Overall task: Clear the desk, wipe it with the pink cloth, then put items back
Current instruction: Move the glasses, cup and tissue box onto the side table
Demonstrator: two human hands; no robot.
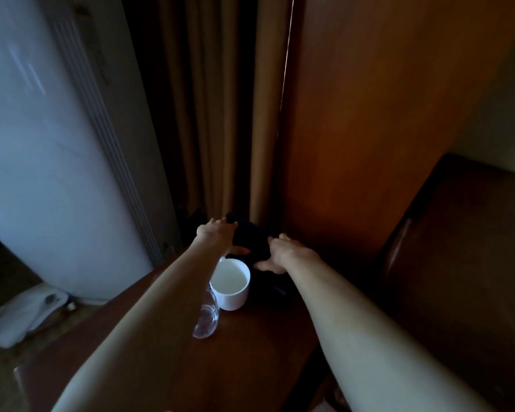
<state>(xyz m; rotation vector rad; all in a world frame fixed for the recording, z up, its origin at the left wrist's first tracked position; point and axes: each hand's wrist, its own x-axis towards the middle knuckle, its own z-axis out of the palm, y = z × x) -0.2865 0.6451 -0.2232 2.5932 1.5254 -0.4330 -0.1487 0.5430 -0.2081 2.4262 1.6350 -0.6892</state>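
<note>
Both my arms reach to the far end of the dark wooden desk (250, 367). My left hand (217, 233) and my right hand (283, 252) grip a black object (252, 239) from either side, fingers curled round it; it is too dark to tell what it is. A white mug (231, 285) stands just in front of that object, under my left wrist. A clear glass bottle (206, 319) stands next to the mug, nearer me. No pink cloth shows.
Brown curtains (217, 114) hang behind the desk, with a wooden panel (369, 129) to their right. A white appliance (42, 159) stands at the left. White cloth (24, 316) lies on the floor at lower left. A dark brown chair (464, 263) sits to the right.
</note>
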